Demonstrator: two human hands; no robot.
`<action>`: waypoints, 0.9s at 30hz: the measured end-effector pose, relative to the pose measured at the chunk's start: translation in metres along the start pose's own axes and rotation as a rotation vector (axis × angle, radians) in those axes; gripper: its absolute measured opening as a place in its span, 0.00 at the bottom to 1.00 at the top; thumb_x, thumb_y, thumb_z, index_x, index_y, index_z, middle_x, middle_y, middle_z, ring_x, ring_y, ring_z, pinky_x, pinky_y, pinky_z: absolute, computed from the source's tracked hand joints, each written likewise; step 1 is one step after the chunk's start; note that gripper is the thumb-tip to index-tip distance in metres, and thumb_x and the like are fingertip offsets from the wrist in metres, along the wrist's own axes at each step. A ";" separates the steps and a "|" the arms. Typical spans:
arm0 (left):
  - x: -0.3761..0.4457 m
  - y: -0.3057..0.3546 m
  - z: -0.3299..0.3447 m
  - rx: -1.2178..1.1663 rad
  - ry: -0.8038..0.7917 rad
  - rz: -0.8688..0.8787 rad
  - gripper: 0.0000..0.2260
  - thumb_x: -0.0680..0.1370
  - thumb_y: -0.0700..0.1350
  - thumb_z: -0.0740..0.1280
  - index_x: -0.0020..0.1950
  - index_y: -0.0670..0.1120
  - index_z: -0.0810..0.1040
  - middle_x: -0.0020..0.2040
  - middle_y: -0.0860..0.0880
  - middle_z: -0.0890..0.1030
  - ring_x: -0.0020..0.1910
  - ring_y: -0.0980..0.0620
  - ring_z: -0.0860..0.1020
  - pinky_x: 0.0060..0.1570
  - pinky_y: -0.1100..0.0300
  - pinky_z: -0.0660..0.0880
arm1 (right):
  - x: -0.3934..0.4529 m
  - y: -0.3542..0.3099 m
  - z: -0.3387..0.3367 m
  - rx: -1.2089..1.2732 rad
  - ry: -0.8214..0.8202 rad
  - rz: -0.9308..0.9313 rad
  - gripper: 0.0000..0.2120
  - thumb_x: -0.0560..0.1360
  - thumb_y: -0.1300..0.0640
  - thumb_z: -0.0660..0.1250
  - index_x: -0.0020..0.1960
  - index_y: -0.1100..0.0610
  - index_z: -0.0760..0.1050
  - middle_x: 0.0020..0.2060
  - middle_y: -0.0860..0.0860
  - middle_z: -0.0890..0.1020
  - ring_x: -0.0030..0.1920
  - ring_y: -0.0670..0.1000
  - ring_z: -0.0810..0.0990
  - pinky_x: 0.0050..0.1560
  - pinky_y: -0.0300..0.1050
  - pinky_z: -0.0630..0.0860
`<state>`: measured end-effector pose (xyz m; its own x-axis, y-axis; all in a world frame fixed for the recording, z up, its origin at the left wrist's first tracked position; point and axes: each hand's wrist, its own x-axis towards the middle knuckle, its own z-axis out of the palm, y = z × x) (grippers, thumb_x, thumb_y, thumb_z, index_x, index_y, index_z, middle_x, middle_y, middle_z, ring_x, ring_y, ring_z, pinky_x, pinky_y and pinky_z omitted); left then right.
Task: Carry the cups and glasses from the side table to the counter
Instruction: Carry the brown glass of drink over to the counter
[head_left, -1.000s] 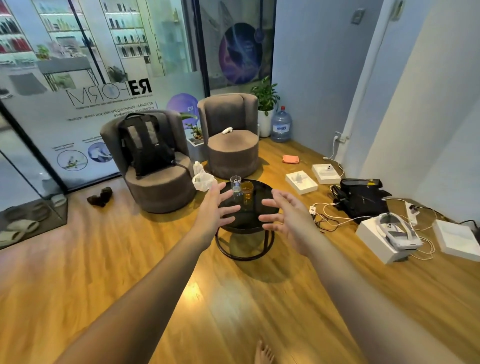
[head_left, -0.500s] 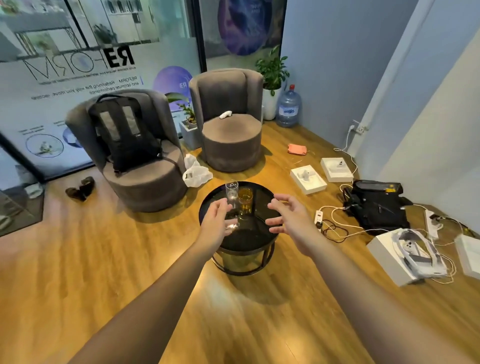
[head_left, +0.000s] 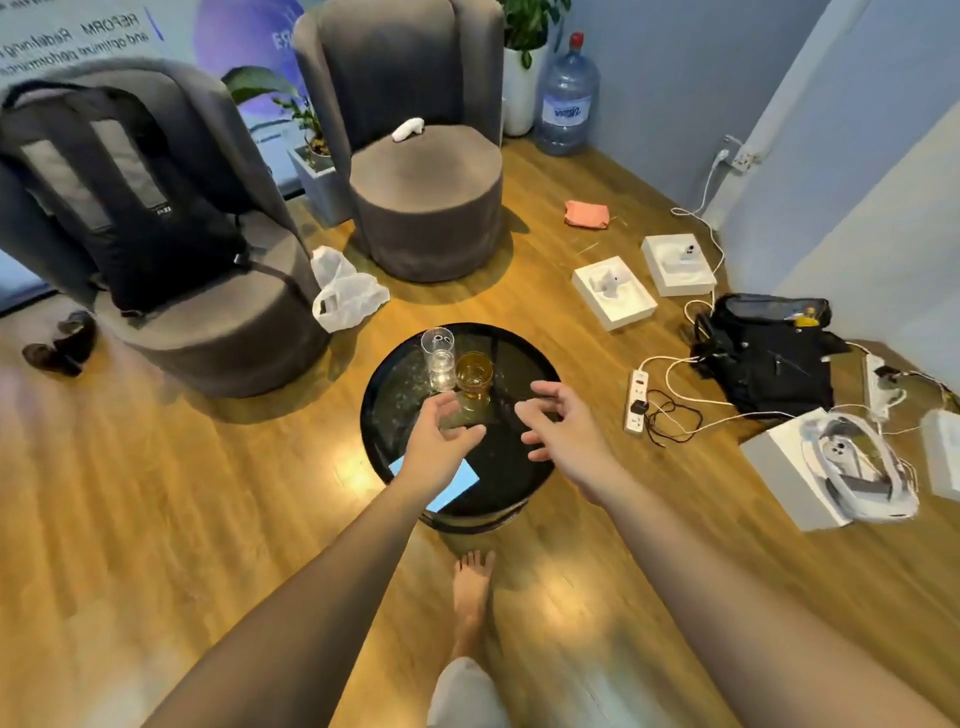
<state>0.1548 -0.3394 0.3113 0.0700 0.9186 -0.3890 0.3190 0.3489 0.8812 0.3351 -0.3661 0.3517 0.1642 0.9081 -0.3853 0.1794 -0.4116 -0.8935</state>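
Observation:
A round black side table (head_left: 395, 395) stands on the wooden floor in front of me. On its far part a tall clear glass (head_left: 439, 358) and a shorter amber glass (head_left: 474, 375) stand side by side. My left hand (head_left: 436, 434) hovers over the table just in front of the glasses, fingers loosely spread and holding nothing. My right hand (head_left: 558, 428) hovers to the right of the amber glass, also spread and empty. A light blue card (head_left: 462, 480) lies on the table, partly under my left wrist.
Two grey round armchairs (head_left: 426, 171) stand behind the table, the left one holding a black backpack (head_left: 130, 208). A white plastic bag (head_left: 345, 291) lies between them. Boxes (head_left: 613, 291), a power strip (head_left: 636, 400), cables and a black bag (head_left: 769, 353) crowd the floor on the right. My bare foot (head_left: 471, 582) is near the table.
I have come closer to the table and the view has tipped down. Both hands have lowered toward the glasses, still empty.

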 end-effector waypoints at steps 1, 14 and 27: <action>0.021 -0.003 0.000 0.005 -0.007 -0.015 0.29 0.76 0.49 0.76 0.72 0.57 0.66 0.72 0.53 0.73 0.59 0.54 0.79 0.55 0.60 0.76 | 0.022 0.001 0.004 -0.020 -0.005 0.002 0.22 0.77 0.48 0.71 0.69 0.48 0.70 0.57 0.47 0.78 0.48 0.51 0.84 0.40 0.42 0.82; 0.245 -0.079 0.013 0.157 -0.118 -0.161 0.38 0.74 0.45 0.78 0.77 0.50 0.60 0.76 0.48 0.68 0.74 0.47 0.69 0.73 0.45 0.69 | 0.235 0.081 0.057 -0.234 -0.049 0.109 0.37 0.69 0.40 0.76 0.73 0.42 0.62 0.67 0.40 0.70 0.53 0.43 0.79 0.40 0.30 0.71; 0.341 -0.192 0.061 0.183 -0.135 -0.089 0.43 0.71 0.45 0.80 0.79 0.50 0.59 0.74 0.51 0.71 0.72 0.51 0.71 0.72 0.46 0.69 | 0.351 0.186 0.105 -0.355 -0.194 0.144 0.53 0.69 0.49 0.80 0.80 0.45 0.46 0.77 0.46 0.60 0.77 0.50 0.60 0.74 0.57 0.65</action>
<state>0.1749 -0.1042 -0.0066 0.1557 0.8485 -0.5057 0.4943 0.3763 0.7836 0.3239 -0.1162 0.0258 0.0326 0.8232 -0.5668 0.4964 -0.5055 -0.7057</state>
